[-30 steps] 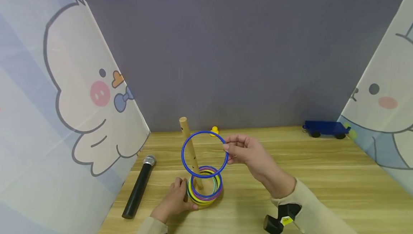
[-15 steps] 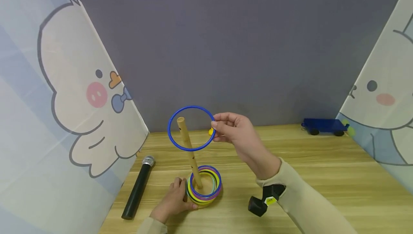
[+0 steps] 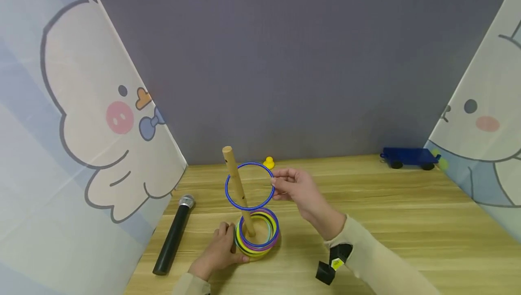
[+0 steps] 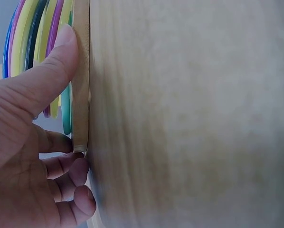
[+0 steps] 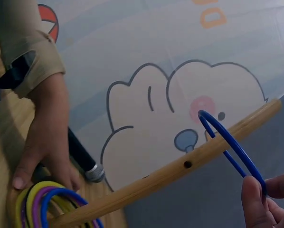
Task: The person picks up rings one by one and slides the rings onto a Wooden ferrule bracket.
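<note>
My right hand [image 3: 299, 191] pinches a blue ring [image 5: 238, 148] by its right side, between thumb and fingertips. The ring is tilted and encircles the wooden peg [image 3: 238, 186], partway down from its top. Below it, a stack of rings [image 3: 254, 254] in blue, purple, yellow, black and green lies around the peg's foot. My left hand [image 3: 220, 249] grips the edge of the wooden base [image 4: 81, 95] at its left side. In the left wrist view, the thumb presses the base's rim beside the stacked rings, with the other fingers curled at its lower edge.
A black microphone [image 3: 175, 236] with a silver head lies left of the left hand. A small yellow rubber duck [image 3: 269, 163] sits at the back behind the peg. A blue toy wagon [image 3: 409, 157] stands back right. Cartoon-printed cloths flank the wood-grain table [image 3: 386, 204].
The right hand raised the blue ring above the peg's top, moving leftward, then lowered it around the peg. The left hand stays at the base.
</note>
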Demonstrator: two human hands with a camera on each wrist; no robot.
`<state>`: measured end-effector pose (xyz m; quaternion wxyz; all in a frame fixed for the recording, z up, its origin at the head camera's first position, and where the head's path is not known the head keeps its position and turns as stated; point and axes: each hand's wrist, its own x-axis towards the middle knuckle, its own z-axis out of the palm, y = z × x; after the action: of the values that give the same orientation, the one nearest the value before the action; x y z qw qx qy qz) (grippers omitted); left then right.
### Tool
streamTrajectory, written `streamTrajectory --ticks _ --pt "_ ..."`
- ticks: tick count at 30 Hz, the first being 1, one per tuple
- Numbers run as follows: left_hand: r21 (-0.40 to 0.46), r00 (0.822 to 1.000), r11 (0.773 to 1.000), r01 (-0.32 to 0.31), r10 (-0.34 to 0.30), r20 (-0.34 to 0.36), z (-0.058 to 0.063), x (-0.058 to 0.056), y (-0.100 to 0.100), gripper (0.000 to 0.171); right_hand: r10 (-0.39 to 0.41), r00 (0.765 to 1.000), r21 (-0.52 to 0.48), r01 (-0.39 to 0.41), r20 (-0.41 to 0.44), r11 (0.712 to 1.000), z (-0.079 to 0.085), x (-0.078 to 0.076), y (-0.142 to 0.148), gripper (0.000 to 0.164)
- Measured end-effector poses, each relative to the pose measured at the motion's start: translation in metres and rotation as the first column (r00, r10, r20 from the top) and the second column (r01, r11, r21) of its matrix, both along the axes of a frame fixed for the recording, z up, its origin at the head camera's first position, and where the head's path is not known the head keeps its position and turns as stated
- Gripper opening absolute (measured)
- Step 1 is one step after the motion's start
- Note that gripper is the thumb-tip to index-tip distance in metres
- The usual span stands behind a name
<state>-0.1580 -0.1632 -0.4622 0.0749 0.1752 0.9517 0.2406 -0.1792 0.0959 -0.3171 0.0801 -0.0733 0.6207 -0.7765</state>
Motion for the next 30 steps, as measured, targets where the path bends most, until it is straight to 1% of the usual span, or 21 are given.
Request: streamTrajectory --ticks 4,11,17,22,25,30 --pt "-0.001 1.000 1.000 -0.003 0.003 0.001 0.003 0.001 0.000 0.110 -0.002 0.999 0.045 0.000 0.051 0.999 -0.028 0.001 0.004 0.026" --pt "0.000 1.000 1.000 0.003 -0.003 -0.006 0.007 0.001 0.003 0.108 -0.016 0.996 0.117 0.006 0.092 0.993 -0.077 0.003 0.003 0.021" --pt "-0.004 1.000 1.000 0.017 -0.018 -0.024 0.007 0.001 0.006 0.107 -0.047 0.993 0.139 0.031 0.113 0.990 -0.110 0.003 -0.002 0.023" --pt "-0.003 1.000 1.000 0.026 -0.026 -0.015 0.007 0.001 0.009 0.107 -0.099 0.991 0.187 0.081 0.090 0.979 -0.125 0.004 -0.004 0.021" --pt "-0.006 1.000 1.000 0.021 -0.021 -0.008 0.005 0.001 0.008 0.109 -0.110 0.992 0.216 0.092 0.070 0.972 -0.129 0.005 -0.005 0.021" --pt "0.009 1.000 1.000 -0.004 0.004 -0.017 0.001 0.002 0.002 0.113 -0.110 0.992 0.243 0.093 0.056 0.966 -0.130 0.008 -0.006 0.025"
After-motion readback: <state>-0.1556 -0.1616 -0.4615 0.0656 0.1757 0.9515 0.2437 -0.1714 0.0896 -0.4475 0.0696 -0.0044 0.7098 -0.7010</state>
